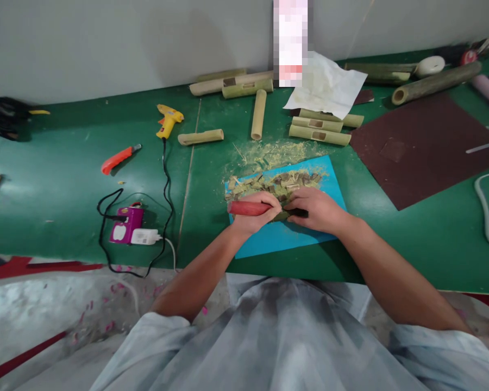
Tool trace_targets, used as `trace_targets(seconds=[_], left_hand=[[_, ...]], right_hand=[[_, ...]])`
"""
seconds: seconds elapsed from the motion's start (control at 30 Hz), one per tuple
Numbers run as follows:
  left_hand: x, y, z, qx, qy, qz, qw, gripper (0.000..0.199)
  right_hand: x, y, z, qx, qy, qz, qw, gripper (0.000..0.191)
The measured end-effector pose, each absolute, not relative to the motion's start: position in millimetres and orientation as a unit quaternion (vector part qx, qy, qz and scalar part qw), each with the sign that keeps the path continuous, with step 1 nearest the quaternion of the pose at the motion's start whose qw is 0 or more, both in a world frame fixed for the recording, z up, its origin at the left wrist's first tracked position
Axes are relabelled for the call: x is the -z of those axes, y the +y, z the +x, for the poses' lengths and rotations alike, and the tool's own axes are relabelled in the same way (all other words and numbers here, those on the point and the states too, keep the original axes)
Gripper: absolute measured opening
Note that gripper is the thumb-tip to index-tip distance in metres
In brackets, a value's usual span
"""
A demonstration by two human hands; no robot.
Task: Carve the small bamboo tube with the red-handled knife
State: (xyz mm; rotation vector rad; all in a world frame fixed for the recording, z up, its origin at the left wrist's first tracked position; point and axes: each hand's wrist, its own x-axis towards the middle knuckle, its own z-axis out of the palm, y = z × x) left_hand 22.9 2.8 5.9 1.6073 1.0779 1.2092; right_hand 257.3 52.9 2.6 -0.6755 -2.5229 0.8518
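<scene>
Wrapped around the red handle of a knife (249, 208), my left hand (257, 212) is closed, the handle pointing left. A dark blade-like part shows by my right hand (320, 209), whose bent fingers close on a small green bamboo piece (282, 216) between the hands. Those fingertips are partly hidden, so the exact grip is unclear. Under both hands lies a blue sheet (264, 247) on the green table. Cut bamboo chips and shavings (283, 182) are heaped on it just beyond my fingers.
A yellow glue gun (169, 120), an orange utility knife (120, 159) and a purple power adapter (126, 225) with cords lie left. Bamboo tubes (248, 88), including notched ones (320, 134), lie at the back. A brown sheet (424, 146) and white paper (328, 84) are right.
</scene>
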Motion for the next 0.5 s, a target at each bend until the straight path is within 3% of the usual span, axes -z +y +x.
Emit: trace_targets(seconds=[0.5], left_hand=[[-6.6, 4.5, 15.9, -0.459, 0.391, 0.683, 0.413, 0.019]], right_hand=[[0.8, 54.1, 256.2, -0.308, -0.9, -0.238, 0.195, 0.015]])
